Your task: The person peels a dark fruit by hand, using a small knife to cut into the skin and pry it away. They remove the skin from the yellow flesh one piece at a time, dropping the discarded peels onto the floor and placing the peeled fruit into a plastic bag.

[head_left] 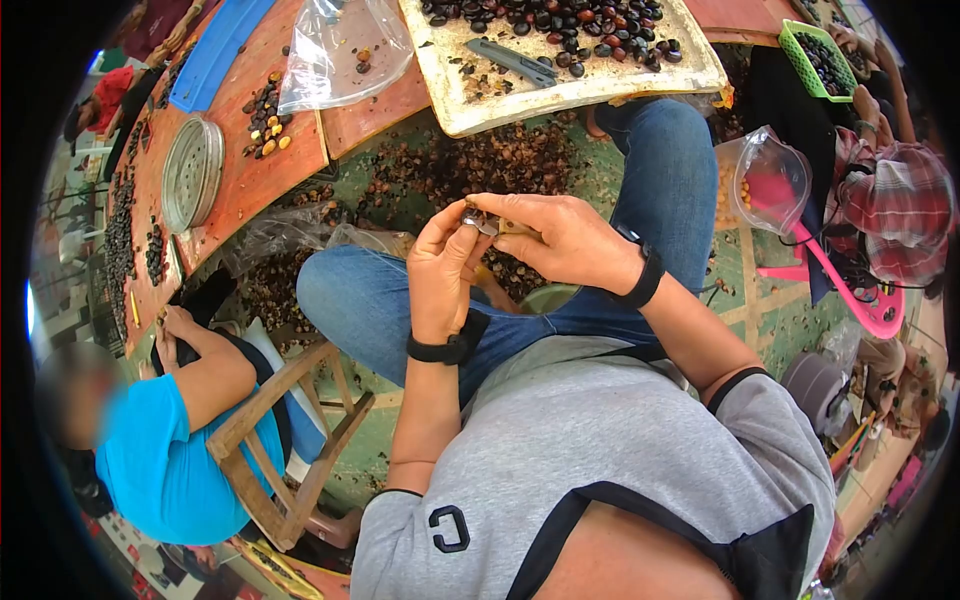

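Observation:
In front of my lap, my left hand (440, 265) pinches a small dark brown nut (471, 215) between thumb and fingertips. My right hand (565, 235) meets it there, its fingers closed on a small knife whose short shiny blade (488, 228) lies against the nut. Most of the knife's handle is hidden by my fingers. Beyond my hands is a pale tray (455, 108) with many dark nuts (600, 25) heaped on it. A grey utility knife (510, 62) lies on that tray.
Brown shell scraps (470, 160) cover the floor between my knees. On the red-brown table (285, 175) are a clear plastic bag (345, 60), a blue strip (220, 50) and a round container (192, 175). A person in blue (165, 460) sits left near a wooden stool (290, 440); another sits right.

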Motion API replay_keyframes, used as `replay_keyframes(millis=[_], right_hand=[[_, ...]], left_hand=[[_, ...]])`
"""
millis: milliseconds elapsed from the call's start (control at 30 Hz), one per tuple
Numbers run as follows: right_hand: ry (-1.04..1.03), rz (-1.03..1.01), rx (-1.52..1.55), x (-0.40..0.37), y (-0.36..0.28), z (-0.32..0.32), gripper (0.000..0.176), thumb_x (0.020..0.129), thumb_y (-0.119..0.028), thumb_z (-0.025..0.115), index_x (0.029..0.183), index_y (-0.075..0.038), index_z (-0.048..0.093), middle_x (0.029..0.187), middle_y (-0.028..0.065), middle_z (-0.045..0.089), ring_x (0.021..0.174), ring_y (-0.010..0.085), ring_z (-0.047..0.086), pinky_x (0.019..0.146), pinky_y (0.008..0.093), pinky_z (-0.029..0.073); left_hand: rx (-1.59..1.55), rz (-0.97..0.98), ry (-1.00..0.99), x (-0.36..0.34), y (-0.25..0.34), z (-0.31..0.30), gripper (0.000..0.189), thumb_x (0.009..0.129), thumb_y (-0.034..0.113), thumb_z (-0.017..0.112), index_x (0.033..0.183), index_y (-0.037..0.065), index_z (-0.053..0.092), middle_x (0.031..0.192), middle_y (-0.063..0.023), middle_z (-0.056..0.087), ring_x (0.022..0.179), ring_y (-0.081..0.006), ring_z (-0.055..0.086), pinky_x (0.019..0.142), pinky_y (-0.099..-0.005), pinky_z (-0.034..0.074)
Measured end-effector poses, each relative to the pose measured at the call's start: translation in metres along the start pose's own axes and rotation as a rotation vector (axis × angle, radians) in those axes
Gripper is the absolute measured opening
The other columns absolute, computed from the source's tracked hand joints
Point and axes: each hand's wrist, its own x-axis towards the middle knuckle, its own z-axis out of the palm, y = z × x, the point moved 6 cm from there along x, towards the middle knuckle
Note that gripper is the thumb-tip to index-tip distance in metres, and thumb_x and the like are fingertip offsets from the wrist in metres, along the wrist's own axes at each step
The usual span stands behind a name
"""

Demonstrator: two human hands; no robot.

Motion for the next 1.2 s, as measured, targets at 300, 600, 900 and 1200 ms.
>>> replay_keyframes(millis=[300,600,900,1200], right_hand=[[-0.022,0.2,0.459,-0.004,0.029,0.014,0.036,0.088,-0.016,0.066,0.124,-0.01,0.063,0.111,0.0107,0.069,0.093,0.0159,0.067,0.079,0.029,0.052],[0.085,0.441,0.941,-0.013,0.039,0.039,0.033,0.092,-0.013,0.061,0.124,-0.003,0.062,0.087,0.0015,0.066,0.073,0.0033,0.055,0.062,0.0197,0.046],[0.05,0.248,0.596,-0.003,0.021,0.028,0.053,0.09,-0.019,0.063,0.137,0.0,0.046,0.094,0.011,0.066,0.081,0.0158,0.062,0.074,0.0292,0.051],[0.048,0.24,0.374,-0.004,0.011,0.026,0.045,0.088,-0.017,0.063,0.13,-0.004,0.055,0.109,0.0167,0.068,0.09,0.0213,0.068,0.076,0.0314,0.053]], left_hand=[[0.326,0.075,0.023,-0.004,0.007,0.005,0.031,0.093,0.01,0.061,0.123,-0.001,0.057,0.108,-0.0068,0.064,0.094,-0.0137,0.063,0.087,-0.0283,0.053],[0.263,0.196,0.081,-0.012,0.006,0.005,0.029,0.095,0.005,0.057,0.123,-0.002,0.055,0.108,-0.0094,0.063,0.092,-0.0145,0.063,0.084,-0.0257,0.052],[-0.081,0.165,0.101,0.0,0.012,0.002,0.028,0.094,0.004,0.055,0.123,0.0,0.054,0.11,-0.0104,0.062,0.096,-0.0168,0.062,0.088,-0.0313,0.054],[0.074,0.211,0.109,0.001,0.005,-0.009,0.028,0.093,0.003,0.058,0.121,0.0,0.056,0.102,-0.0059,0.062,0.091,-0.0139,0.062,0.082,-0.027,0.053]])
